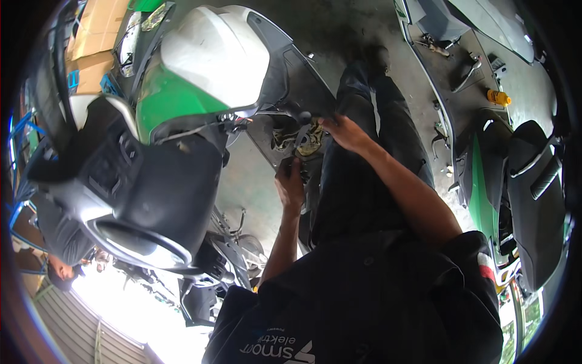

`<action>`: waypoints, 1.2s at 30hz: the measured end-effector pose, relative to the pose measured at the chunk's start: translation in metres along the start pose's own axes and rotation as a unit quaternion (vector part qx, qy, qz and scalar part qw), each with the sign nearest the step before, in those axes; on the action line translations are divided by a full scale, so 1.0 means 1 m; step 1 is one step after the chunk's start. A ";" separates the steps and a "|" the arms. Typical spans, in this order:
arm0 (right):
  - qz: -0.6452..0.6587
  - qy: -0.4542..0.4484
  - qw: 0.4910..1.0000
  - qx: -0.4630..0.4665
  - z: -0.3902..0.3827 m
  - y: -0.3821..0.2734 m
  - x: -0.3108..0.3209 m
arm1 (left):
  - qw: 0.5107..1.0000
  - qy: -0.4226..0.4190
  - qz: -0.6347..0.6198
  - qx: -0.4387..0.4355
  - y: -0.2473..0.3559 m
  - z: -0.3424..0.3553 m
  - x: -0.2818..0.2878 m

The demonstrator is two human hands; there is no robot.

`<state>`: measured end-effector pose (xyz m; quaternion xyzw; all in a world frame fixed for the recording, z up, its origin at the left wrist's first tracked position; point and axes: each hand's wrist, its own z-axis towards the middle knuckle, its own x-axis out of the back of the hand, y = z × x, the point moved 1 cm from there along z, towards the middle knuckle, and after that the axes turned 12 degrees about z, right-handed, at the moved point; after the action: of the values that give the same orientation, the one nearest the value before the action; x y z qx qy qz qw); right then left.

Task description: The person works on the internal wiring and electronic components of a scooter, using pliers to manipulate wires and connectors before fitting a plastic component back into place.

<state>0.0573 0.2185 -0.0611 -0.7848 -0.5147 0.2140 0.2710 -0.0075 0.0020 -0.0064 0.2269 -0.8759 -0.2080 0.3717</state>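
My left hand [291,181] is raised in front of my left thigh, its fingers closed at the lower end of a slim dark part [301,138] with a round black end. My right hand [347,134] reaches in from the right, beside that round end. Its thumb and forefinger are pressed together, and what lies between them is too small to make out. Behind the dark part shows something mottled tan and dark [311,141], perhaps a shoe or cloth. Close on the left stands a scooter with a green and white front panel [212,51] and a black body [173,185].
Another scooter with a black seat [536,200] and green side panel stands on the right. Near it, loose parts and a yellow bottle [498,97] lie on a dark surface. Cardboard boxes [94,30] are at the upper left. Another person [63,239] bends at the lower left.
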 end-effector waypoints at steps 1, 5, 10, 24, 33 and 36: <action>0.009 -0.021 1.000 -0.004 0.003 0.000 -0.001 | 1.000 0.004 -0.010 -0.023 -0.002 0.001 -0.001; 0.016 -0.070 0.997 0.026 -0.017 0.006 -0.020 | 0.995 0.014 0.062 -0.081 0.005 -0.036 0.028; 0.266 -0.139 0.946 -0.119 -0.093 -0.073 -0.002 | 0.958 -0.009 0.087 -0.273 0.036 -0.055 0.060; 0.225 -0.069 0.968 0.081 -0.168 -0.076 0.046 | 0.957 0.120 -0.131 -0.228 0.124 0.009 0.043; -0.159 0.033 0.956 0.245 -0.199 -0.070 0.045 | 0.952 0.136 -0.209 -0.177 0.111 0.054 0.029; -0.132 0.023 0.968 0.213 -0.201 -0.067 0.048 | 0.937 0.165 -0.161 -0.263 0.113 0.040 0.021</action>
<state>0.1520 0.2431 0.1323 -0.6387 -0.5497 0.2628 0.4700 -0.0781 0.0892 0.0399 0.2896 -0.6680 -0.4477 0.5191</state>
